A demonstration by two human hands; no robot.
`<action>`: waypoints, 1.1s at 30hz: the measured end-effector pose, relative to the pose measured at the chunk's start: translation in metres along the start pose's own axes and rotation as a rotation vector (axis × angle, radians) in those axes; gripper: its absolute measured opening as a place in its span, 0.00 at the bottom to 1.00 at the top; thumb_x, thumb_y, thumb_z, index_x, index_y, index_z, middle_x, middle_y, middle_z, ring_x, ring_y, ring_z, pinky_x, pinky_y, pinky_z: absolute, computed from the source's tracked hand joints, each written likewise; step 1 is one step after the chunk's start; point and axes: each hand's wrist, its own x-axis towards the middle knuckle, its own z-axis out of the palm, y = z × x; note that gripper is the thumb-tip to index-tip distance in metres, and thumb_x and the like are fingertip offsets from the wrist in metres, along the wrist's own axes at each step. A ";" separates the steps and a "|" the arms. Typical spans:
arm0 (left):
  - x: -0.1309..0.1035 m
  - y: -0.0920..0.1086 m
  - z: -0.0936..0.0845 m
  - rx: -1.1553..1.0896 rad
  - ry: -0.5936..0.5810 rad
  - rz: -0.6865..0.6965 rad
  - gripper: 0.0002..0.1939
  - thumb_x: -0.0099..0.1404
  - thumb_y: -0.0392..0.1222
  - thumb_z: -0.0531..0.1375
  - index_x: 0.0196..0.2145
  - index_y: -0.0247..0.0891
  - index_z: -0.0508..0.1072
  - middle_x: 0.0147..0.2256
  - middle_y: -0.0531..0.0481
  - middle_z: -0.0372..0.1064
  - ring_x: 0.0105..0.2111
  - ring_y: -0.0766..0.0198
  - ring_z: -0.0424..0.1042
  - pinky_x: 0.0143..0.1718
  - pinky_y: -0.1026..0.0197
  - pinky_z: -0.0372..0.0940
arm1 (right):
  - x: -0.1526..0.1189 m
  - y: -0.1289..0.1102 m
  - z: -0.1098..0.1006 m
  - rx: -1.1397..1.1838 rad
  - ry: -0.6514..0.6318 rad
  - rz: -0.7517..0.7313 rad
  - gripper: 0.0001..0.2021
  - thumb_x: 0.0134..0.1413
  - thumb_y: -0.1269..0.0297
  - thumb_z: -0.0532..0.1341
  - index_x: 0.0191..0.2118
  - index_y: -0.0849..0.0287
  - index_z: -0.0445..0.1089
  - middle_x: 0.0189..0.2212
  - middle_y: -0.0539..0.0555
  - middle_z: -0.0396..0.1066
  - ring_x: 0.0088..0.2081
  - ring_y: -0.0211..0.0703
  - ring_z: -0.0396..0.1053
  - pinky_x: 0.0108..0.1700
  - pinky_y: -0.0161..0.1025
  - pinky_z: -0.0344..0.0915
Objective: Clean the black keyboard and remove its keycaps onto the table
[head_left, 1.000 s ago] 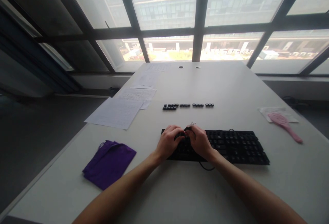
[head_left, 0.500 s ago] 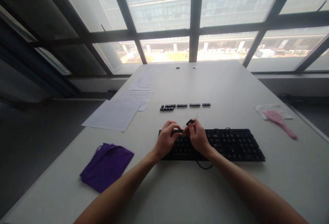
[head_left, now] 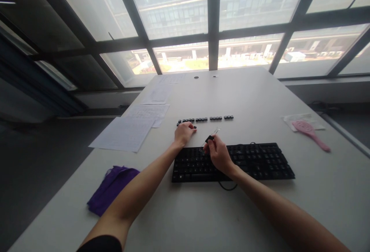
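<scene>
Pinched in the fingertips of my left hand (head_left: 183, 133) is a small black keycap (head_left: 195, 127), just in front of the row of loose keycaps (head_left: 201, 120) on the table. My left hand covers part of the front row of these caps. My right hand (head_left: 219, 153) is closed on a keycap puller (head_left: 209, 139) with a black grip and thin wire ends. That hand is over the upper middle of a black keyboard (head_left: 190, 167), which lies flat, its cable (head_left: 227, 187) looping out at the near edge.
A folded purple cloth (head_left: 111, 188) lies at the left, partly behind my left forearm. Several written paper sheets (head_left: 124, 134) run along the left table edge. At the right, a pink hairbrush (head_left: 310, 132) rests on a white wrapper (head_left: 286, 119). Windows stand beyond the table.
My left hand has moved up and left from the keyboard to the keycap row, holding a keycap. The right hand stays over the keyboard with the puller. The view has shifted slightly.
</scene>
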 end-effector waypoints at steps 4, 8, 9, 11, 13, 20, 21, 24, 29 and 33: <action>-0.001 -0.005 0.002 -0.015 -0.001 0.028 0.08 0.61 0.48 0.66 0.32 0.41 0.77 0.37 0.50 0.77 0.39 0.59 0.73 0.39 0.61 0.62 | 0.000 0.000 0.000 0.005 -0.010 -0.003 0.09 0.68 0.58 0.51 0.37 0.54 0.61 0.26 0.50 0.73 0.25 0.41 0.71 0.32 0.38 0.66; -0.003 -0.006 0.001 0.035 0.037 0.058 0.10 0.62 0.49 0.66 0.34 0.40 0.76 0.36 0.48 0.76 0.36 0.59 0.72 0.37 0.61 0.62 | 0.000 0.001 0.000 -0.006 -0.023 -0.012 0.09 0.68 0.59 0.51 0.36 0.54 0.61 0.27 0.51 0.73 0.26 0.41 0.71 0.33 0.38 0.66; -0.004 -0.006 0.000 0.053 0.057 0.085 0.10 0.63 0.48 0.66 0.37 0.41 0.77 0.37 0.48 0.75 0.36 0.59 0.72 0.37 0.61 0.62 | -0.001 0.001 0.000 -0.010 -0.024 -0.014 0.09 0.68 0.59 0.51 0.36 0.54 0.61 0.27 0.51 0.73 0.26 0.41 0.71 0.33 0.38 0.66; -0.005 -0.004 -0.001 0.082 0.085 0.148 0.12 0.64 0.45 0.65 0.45 0.43 0.76 0.39 0.48 0.74 0.37 0.59 0.72 0.38 0.61 0.63 | -0.001 0.001 0.000 -0.014 -0.025 -0.019 0.09 0.68 0.59 0.51 0.36 0.55 0.61 0.27 0.50 0.73 0.26 0.41 0.71 0.33 0.38 0.66; -0.005 -0.001 -0.003 0.107 0.072 0.190 0.14 0.66 0.44 0.63 0.50 0.47 0.76 0.42 0.49 0.74 0.39 0.59 0.73 0.40 0.61 0.63 | -0.001 0.002 0.000 -0.014 -0.031 -0.025 0.08 0.68 0.60 0.51 0.36 0.55 0.61 0.27 0.50 0.73 0.26 0.41 0.71 0.34 0.37 0.66; 0.001 0.006 -0.003 0.157 0.003 0.151 0.10 0.67 0.46 0.62 0.45 0.47 0.81 0.44 0.49 0.75 0.43 0.57 0.74 0.43 0.59 0.65 | -0.001 0.004 0.000 -0.008 -0.042 -0.024 0.06 0.67 0.61 0.52 0.37 0.54 0.61 0.27 0.50 0.73 0.26 0.41 0.70 0.33 0.38 0.65; 0.001 0.006 -0.003 0.156 0.010 0.144 0.10 0.67 0.46 0.62 0.45 0.47 0.81 0.44 0.48 0.75 0.43 0.57 0.74 0.43 0.59 0.66 | -0.001 0.003 0.000 -0.008 -0.042 -0.023 0.06 0.67 0.62 0.52 0.37 0.54 0.61 0.27 0.50 0.73 0.26 0.41 0.70 0.33 0.38 0.65; 0.000 0.006 -0.002 0.152 0.022 0.129 0.11 0.68 0.46 0.61 0.44 0.45 0.81 0.44 0.48 0.75 0.43 0.58 0.74 0.43 0.60 0.66 | -0.001 0.003 0.000 -0.010 -0.040 -0.023 0.07 0.67 0.62 0.52 0.37 0.54 0.62 0.27 0.50 0.73 0.26 0.41 0.70 0.33 0.38 0.65; -0.003 0.004 -0.004 0.171 0.032 0.080 0.11 0.66 0.49 0.62 0.39 0.42 0.81 0.42 0.46 0.76 0.41 0.58 0.75 0.42 0.60 0.67 | -0.001 0.002 0.000 -0.014 -0.043 -0.027 0.07 0.67 0.62 0.52 0.36 0.55 0.62 0.27 0.51 0.73 0.26 0.41 0.70 0.33 0.38 0.65; -0.002 0.002 -0.004 0.221 -0.054 -0.003 0.17 0.65 0.57 0.62 0.32 0.40 0.81 0.35 0.44 0.77 0.38 0.55 0.76 0.41 0.59 0.67 | -0.001 0.003 0.000 -0.022 -0.049 -0.032 0.06 0.66 0.62 0.52 0.37 0.55 0.62 0.27 0.51 0.74 0.27 0.41 0.70 0.34 0.38 0.65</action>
